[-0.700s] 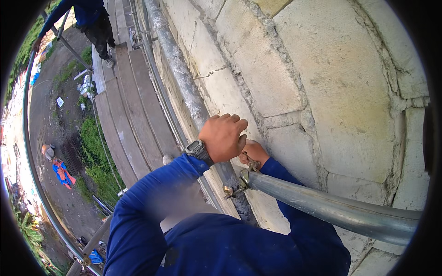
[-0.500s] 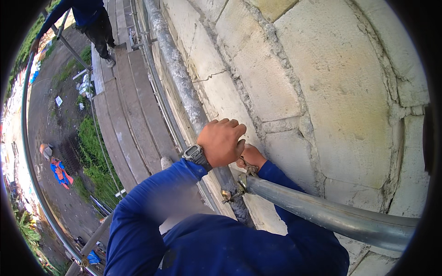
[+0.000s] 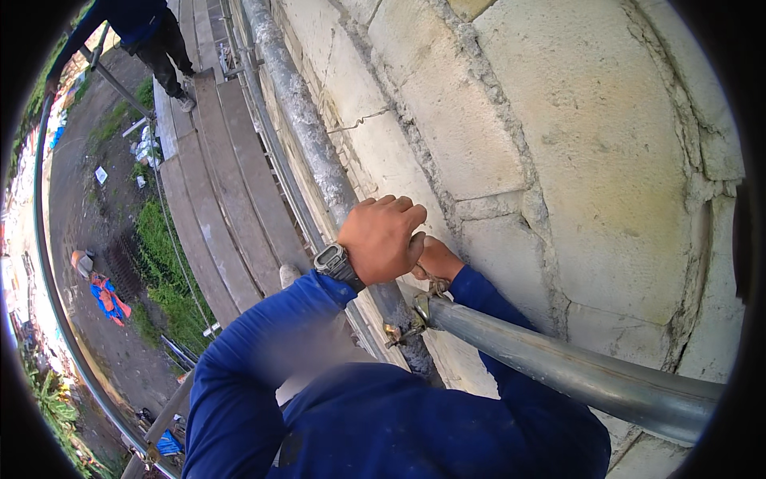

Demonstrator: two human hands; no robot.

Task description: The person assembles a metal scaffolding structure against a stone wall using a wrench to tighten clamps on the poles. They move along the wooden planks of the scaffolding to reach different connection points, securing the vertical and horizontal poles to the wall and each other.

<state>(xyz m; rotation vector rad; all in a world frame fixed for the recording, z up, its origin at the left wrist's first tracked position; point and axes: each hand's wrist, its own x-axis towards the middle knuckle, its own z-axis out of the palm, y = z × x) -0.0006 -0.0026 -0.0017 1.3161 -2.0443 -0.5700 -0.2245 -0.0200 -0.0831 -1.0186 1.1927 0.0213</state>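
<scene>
Beyond the right edge of one plank walkway (image 3: 226,188), alongside one stone wall (image 3: 606,160): one rough, crusted grey pole (image 3: 306,116), slanting, with one metal clamp (image 3: 420,310) on it and one smooth grey pipe (image 3: 574,363) leading from there toward the lower right. Over the pole, one left hand (image 3: 383,239), back upward, fingers curled and close together; cannot tell what, if anything, lies gripped beneath. Just beside it and partly hidden, one right hand (image 3: 439,262), fingers bent near the pipe's end, at one small tan piece (image 3: 436,283), too small to make out; cannot tell whether clamped on it. On the left wrist, one watch (image 3: 335,262). On the arms, two blue sleeves (image 3: 243,351). At the walkway's right edge, one pale shoe (image 3: 289,276). Toward the walkway's far end, one other person (image 3: 148,28) in dark clothes. Beyond its left edge, one long curved rail (image 3: 41,223).
</scene>
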